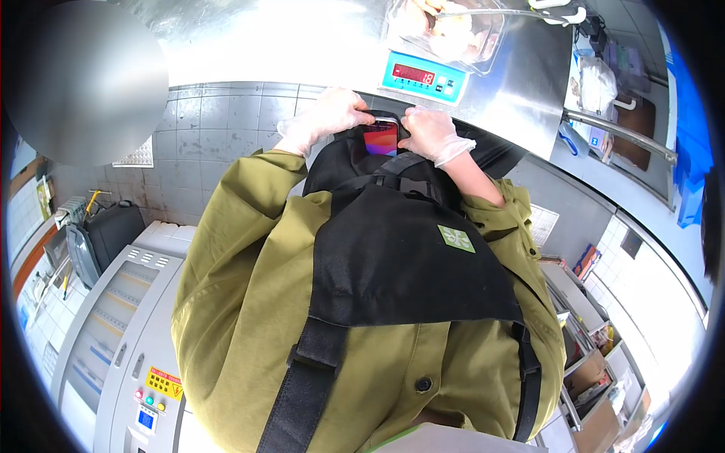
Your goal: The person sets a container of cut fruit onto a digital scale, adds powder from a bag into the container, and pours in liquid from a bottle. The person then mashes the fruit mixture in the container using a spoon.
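Note:
A smartphone point(381, 137) with a lit red and blue screen sits at the front of the black apron point(408, 257), partly covered by its cloth. My left hand point(338, 115), in a clear glove, has its fingers closed on the apron's fabric just left of the phone. On the other side, my right hand point(432, 136), gloved the same way, pinches the fabric close to the phone's right edge. Whether the right fingertips also touch the phone, I cannot tell. A black strap with a buckle point(411, 187) crosses the apron below the phone.
Beyond my hands is a steel table point(302, 45) with a blue digital scale point(424, 77). A clear plastic container point(483, 38) holding pale food stands behind the scale's display. To the left is a grey cabinet point(155, 309); shelves with boxes point(593, 374) stand to the right.

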A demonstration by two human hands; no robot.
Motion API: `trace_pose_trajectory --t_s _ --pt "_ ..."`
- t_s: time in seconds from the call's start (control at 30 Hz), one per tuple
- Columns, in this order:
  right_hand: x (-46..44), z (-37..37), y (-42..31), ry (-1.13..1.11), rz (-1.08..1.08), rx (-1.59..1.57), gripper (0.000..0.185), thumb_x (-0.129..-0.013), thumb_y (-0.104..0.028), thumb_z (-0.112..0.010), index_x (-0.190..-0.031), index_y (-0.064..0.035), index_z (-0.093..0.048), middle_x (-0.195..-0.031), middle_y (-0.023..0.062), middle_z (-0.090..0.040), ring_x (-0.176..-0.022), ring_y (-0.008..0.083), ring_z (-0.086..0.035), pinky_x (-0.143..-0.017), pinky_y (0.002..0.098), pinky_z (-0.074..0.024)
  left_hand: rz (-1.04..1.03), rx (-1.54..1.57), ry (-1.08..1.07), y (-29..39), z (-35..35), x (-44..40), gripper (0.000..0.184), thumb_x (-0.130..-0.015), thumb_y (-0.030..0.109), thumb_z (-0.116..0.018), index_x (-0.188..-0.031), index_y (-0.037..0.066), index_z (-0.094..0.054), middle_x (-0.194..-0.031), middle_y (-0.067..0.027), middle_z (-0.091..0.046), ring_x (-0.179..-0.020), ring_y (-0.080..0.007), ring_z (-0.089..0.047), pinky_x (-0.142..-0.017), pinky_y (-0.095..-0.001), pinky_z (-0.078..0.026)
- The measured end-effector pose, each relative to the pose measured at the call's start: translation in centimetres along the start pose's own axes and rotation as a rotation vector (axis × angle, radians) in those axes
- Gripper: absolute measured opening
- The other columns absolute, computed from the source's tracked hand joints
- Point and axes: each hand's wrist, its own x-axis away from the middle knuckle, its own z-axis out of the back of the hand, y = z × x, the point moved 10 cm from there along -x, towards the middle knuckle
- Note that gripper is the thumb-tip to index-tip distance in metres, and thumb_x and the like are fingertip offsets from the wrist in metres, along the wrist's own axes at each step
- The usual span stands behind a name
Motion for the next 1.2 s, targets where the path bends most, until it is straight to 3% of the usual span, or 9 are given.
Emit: trace_pose_trajectory --t_s 0.17,0.37,0.53,0.6,0.9,1.0,1.1,1.2 --pt "0.0 -0.2 0.5 0.004 -0.032 -0.035 0.024 -0.065 -0.027 -0.072 -0.077 -0.0072 -0.065 -0.081 0.0082 -0.061 -0.085 0.0253 -0.06 -0.068 0.0388 -0.0504 -0.006 0.03 0.028 0.3 0.5 0.1 0.028 -0.073 0.03 -0.064 -0.083 0.004 -0.069 -0.071 -0.0141 -0.064 -0.073 -0.026 -0.062 -0.069 -0.0344 -0.047" --pt "0.7 0.6 0.7 0.056 -0.061 -0.023 0.023 -0.064 -0.025 -0.07 -0.078 -0.0077 -0.064 -0.083 0.0072 -0.061 -0.086 0.0246 -0.06 -0.066 0.0377 -0.0507 -0.33 -0.29 0.33 3.2 1.2 1.4 0.022 -0.072 0.029 -0.064 -0.076 0.008 -0.068 -0.078 -0.0073 -0.063 -0.084 -0.0239 -0.057 -0.077 -0.039 -0.041" --pt "3.2 3.9 -0.1 0.343 -0.026 -0.063 0.03 -0.061 -0.027 -0.072 -0.08 -0.0074 -0.06 -0.079 0.0028 -0.052 -0.08 0.0206 -0.055 -0.06 0.0339 -0.0482 -0.436 -0.356 0.539 6.0 2.7 4.8 0.021 -0.068 0.025 -0.068 -0.08 0.008 -0.067 -0.08 -0.0021 -0.06 -0.086 -0.021 -0.052 -0.078 -0.0385 -0.04" --pt "3.6 4.0 -0.4 0.293 -0.067 -0.09 0.032 -0.062 -0.027 -0.072 -0.086 -0.0089 -0.062 -0.08 0.0022 -0.053 -0.083 0.0196 -0.056 -0.061 0.0336 -0.0492 -0.459 -0.332 0.608 6.6 3.8 6.0 0.022 -0.065 0.022 -0.071 -0.082 0.008 -0.066 -0.081 -0.0012 -0.06 -0.086 -0.0202 -0.051 -0.078 -0.0381 -0.04" --pt "4.6 4.3 -1.2 0.277 -0.135 -0.132 0.053 -0.057 -0.035 -0.076 -0.101 -0.0095 -0.059 -0.086 0.0022 -0.051 -0.084 0.0195 -0.053 -0.061 0.033 -0.0483 -0.436 -0.362 0.54 6.1 3.5 5.9 0.022 -0.064 0.02 -0.073 -0.081 0.008 -0.066 -0.081 -0.0012 -0.06 -0.084 -0.0201 -0.052 -0.079 -0.0372 -0.04" --pt "6.3 4.0 0.7 0.333 -0.251 -0.203 0.049 -0.062 -0.037 -0.073 -0.101 -0.0109 -0.059 -0.086 0.0038 -0.052 -0.083 0.0222 -0.054 -0.062 0.0345 -0.0485 -0.307 -0.018 0.341 5.0 4.7 4.4 0.019 -0.068 0.021 -0.071 -0.08 0.008 -0.066 -0.081 -0.0031 -0.061 -0.083 -0.0219 -0.056 -0.076 -0.0346 -0.043" --pt "9.2 1.7 3.9 0.396 -0.442 -0.281 0.041 -0.072 -0.041 -0.066 -0.099 -0.0117 -0.059 -0.084 0.0063 -0.057 -0.08 0.0255 -0.057 -0.064 0.0368 -0.0494 -0.253 0.109 0.452 7.0 8.2 3.9 0.019 -0.072 0.024 -0.068 -0.078 0.006 -0.066 -0.079 -0.0053 -0.062 -0.083 -0.0236 -0.058 -0.072 -0.0329 -0.046" --pt "12.6 0.1 6.8 0.389 -0.6 -0.39 0.03 -0.077 -0.039 -0.062 -0.09 -0.0118 -0.06 -0.075 0.0062 -0.059 -0.073 0.0252 -0.059 -0.062 0.0367 -0.0482 -0.429 -0.136 0.34 10.7 5.4 1.7 0.03 -0.077 0.022 -0.064 -0.104 0.009 -0.062 -0.078 -0.0101 -0.062 -0.072 -0.0229 -0.059 -0.067 -0.0347 -0.047"
